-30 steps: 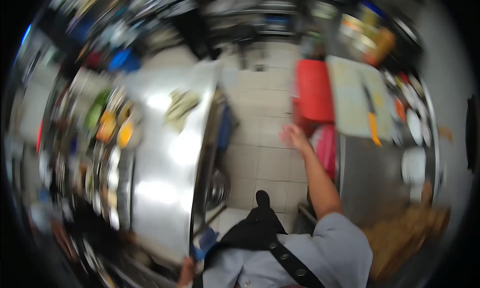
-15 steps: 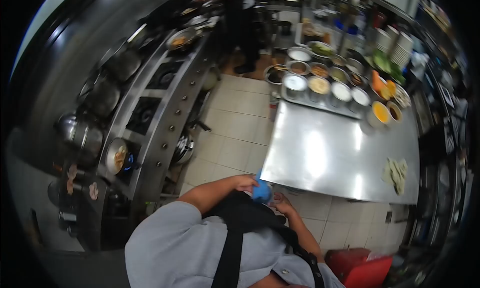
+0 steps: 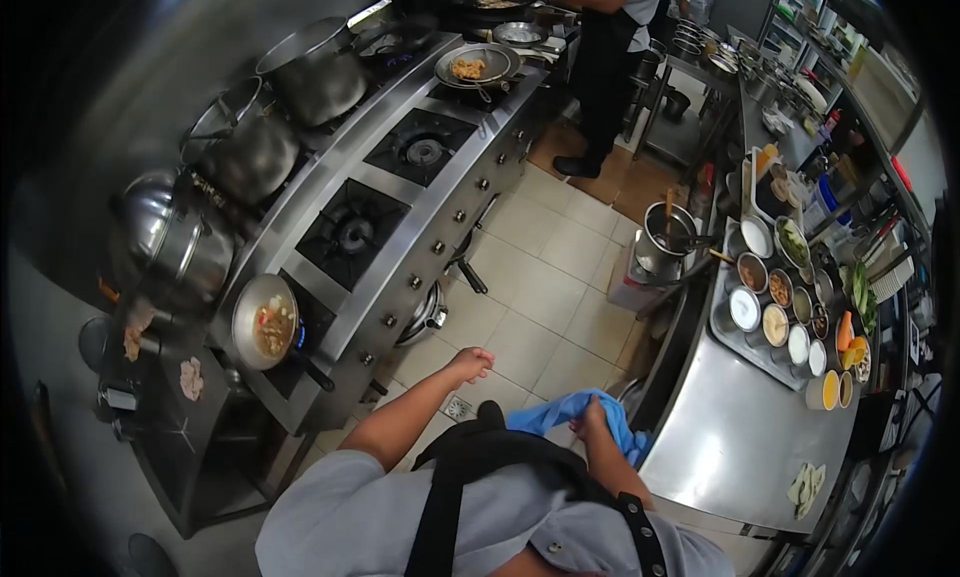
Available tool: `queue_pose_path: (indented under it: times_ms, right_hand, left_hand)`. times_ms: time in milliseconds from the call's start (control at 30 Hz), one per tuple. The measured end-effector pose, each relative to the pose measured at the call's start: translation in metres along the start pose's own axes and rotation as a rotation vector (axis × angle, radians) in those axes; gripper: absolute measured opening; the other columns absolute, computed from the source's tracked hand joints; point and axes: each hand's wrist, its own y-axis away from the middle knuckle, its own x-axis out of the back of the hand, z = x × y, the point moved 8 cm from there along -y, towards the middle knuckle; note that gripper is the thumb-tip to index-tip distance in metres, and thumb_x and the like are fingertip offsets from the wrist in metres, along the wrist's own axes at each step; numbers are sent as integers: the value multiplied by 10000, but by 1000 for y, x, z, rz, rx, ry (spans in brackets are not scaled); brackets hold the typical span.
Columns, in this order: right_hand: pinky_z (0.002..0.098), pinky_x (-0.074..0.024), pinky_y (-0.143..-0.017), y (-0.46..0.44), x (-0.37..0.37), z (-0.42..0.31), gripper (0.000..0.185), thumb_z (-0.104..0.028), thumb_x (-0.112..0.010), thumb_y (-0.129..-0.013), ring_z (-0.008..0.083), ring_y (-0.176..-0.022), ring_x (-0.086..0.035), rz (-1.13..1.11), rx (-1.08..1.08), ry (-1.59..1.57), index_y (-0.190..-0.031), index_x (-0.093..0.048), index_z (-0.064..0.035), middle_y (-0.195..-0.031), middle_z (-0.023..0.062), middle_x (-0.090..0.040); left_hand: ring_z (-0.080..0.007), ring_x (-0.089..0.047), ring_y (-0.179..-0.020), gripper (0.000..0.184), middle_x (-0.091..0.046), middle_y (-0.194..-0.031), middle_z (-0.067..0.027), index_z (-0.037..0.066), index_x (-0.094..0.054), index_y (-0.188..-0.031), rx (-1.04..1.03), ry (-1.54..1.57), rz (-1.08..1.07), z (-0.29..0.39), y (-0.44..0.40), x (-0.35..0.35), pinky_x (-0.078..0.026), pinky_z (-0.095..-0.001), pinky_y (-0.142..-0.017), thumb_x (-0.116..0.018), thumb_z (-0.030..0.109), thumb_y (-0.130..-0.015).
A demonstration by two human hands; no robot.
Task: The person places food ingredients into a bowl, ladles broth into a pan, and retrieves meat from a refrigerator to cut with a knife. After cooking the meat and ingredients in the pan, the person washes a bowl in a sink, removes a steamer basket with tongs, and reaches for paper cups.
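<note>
My right hand [image 3: 594, 418] grips a blue cloth [image 3: 548, 414], which hangs bunched on both sides of my fingers in front of my apron. To the left, my left hand [image 3: 470, 365] is held over the tiled floor, its fingers curled together with nothing in them. Nearest to that hand is the front of the stove, where a frying pan [image 3: 265, 322] with food in it sits over a blue flame. The pan's black handle [image 3: 316, 376] points toward me.
A steel table [image 3: 705, 432] at right bears a tray of bowls and a crumpled cloth [image 3: 806, 489]. Large pots [image 3: 312, 77] line the stove's back, and a strainer [image 3: 474, 67] with food rests farther along. Another person [image 3: 600, 72] stands at the far end.
My view has swung left toward the stove. My left hand has let go of the blue cloth and moved away to the left; the cloth now spreads from my right hand.
</note>
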Motion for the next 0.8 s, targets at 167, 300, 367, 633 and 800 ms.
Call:
queue_pose_path:
  times_ms: [167, 300, 367, 633, 800]
  right_hand:
    - [434, -456, -737, -39, -45, -74, 559, -469, -445, -865, 281, -894, -542, -191, -87, 235, -1248, -380, -67, -1052, 206, -531]
    - [379, -478, -599, -65, -101, -218, 400, -395, -491, -863, 231, -689, -580, -204, 285, 410, -1089, -506, -65, -811, 91, -594]
    - [368, -480, -615, -32, -157, -308, 408, -412, -535, -839, 229, -734, -582, -200, 478, 522, -1055, -527, -66, -836, 81, -601]
    - [325, -476, -692, 27, -410, -677, 411, -427, -555, -827, 176, -824, -593, -77, 1340, 787, -887, -597, -23, -826, 84, -612]
    - [337, -462, -569, -26, -532, -805, 383, -388, -545, -841, 192, -607, -582, -128, 1167, 845, -857, -578, -6, -762, 109, -625]
  left_hand:
    - [-135, -602, -798, 284, -614, -988, -43, 85, -539, -1093, -40, 235, 86, 18, 0, 68, -461, -291, -625, -553, 195, -831]
    - [-150, -617, -809, 303, -617, -1008, -61, 75, -523, -1114, -37, 368, 144, 12, -6, 108, -467, -290, -627, -554, 198, -840]
    - [-152, -617, -800, 300, -616, -1015, -65, 76, -523, -1116, -19, 387, 186, 7, -14, 133, -468, -292, -628, -555, 196, -843]
    - [-162, -620, -762, 222, -625, -963, -44, 92, -535, -1072, 179, 547, 473, 15, -53, 203, -475, -291, -598, -478, 120, -860]
    - [-155, -624, -795, 243, -623, -965, -49, 74, -531, -1099, 197, 535, 474, 92, -70, 207, -474, -280, -621, -503, 148, -869]
